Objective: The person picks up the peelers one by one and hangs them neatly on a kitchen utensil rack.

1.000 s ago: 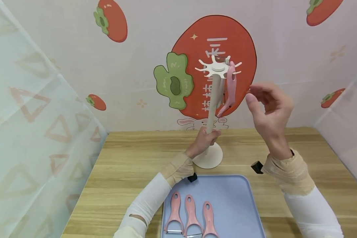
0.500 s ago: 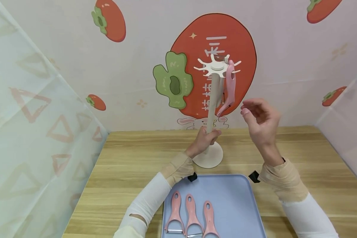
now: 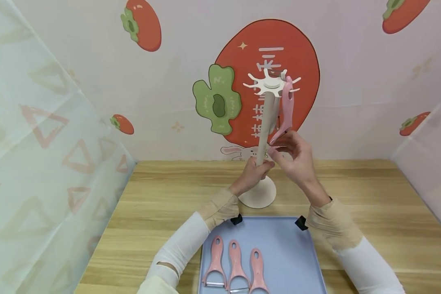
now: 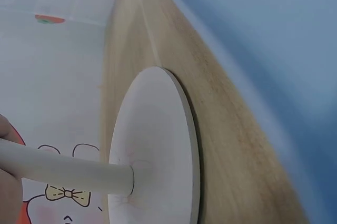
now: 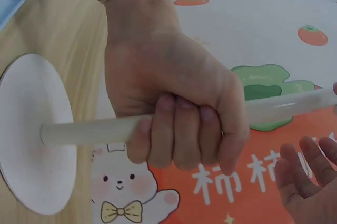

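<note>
"What is set on the wooden table (image 3: 161, 204)?"
"A blue tray (image 3: 286, 253), with a white stand (image 3: 266, 126) just beyond."
"And the hands?"
"The stand is clasped by the left hand (image 3: 252, 176); the right hand (image 3: 295, 161) is held by the lower end of a hanging peeler (image 3: 288, 104), hooked on the stand's top. Whether it is pinched cannot be told."
"Elsewhere?"
"Three pink peelers (image 3: 235, 259) are laid in the tray."

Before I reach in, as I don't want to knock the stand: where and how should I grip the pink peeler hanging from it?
Probably pinch the middle of the peeler's handle from the right with the right hand: it hangs roughly upright, right of the stand's pole, with its lower end bending back toward that pole, which the left hand grips.
</note>
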The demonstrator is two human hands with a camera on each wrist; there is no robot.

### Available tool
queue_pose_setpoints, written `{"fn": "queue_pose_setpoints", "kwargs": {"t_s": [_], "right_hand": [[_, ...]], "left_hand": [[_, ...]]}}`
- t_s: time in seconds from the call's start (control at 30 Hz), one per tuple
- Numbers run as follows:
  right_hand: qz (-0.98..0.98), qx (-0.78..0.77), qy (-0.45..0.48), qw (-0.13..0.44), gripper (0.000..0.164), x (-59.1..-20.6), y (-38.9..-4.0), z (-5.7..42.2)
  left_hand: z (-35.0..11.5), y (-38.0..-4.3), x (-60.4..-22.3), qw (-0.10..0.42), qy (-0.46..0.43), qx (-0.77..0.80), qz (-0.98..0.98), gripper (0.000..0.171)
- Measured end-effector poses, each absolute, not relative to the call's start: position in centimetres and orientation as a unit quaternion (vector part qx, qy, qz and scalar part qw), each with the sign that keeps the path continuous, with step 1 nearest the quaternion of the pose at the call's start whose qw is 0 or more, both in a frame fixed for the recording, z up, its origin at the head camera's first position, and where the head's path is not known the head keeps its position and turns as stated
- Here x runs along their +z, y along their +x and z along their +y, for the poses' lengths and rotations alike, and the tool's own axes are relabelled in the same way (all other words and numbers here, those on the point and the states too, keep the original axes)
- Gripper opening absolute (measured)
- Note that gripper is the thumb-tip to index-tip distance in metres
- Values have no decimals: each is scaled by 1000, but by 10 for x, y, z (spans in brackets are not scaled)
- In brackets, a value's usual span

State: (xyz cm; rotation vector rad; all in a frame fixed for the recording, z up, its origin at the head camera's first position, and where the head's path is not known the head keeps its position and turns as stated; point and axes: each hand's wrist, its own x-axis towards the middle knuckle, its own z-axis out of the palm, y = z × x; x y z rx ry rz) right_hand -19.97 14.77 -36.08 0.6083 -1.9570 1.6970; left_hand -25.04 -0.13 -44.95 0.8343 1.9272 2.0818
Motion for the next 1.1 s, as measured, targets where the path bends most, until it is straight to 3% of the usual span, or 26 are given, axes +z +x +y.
{"fn": "queue_pose_setpoints", "kwargs": {"t_s": [0.27, 0.5, 0.67, 0.9, 1.1], "right_hand": [[-726, 624, 208, 200, 39, -368, -204, 129], [-722, 635, 201, 188, 32, -377, -208, 117], [-724, 638, 188, 184, 24, -381, -212, 110], [-739, 638, 161, 140, 15, -381, -217, 104], [-727, 664, 156, 80, 42, -382, -221, 97]], "left_hand": [[-3, -249, -451, 61, 288, 688, 663, 34], [-9, -246, -453, 65, 267, 642, 716, 5], [-12, -246, -460, 92, 273, 626, 725, 17], [-24, -247, -464, 80, 284, 597, 746, 45], [-45, -249, -459, 89, 297, 518, 797, 56]]}}
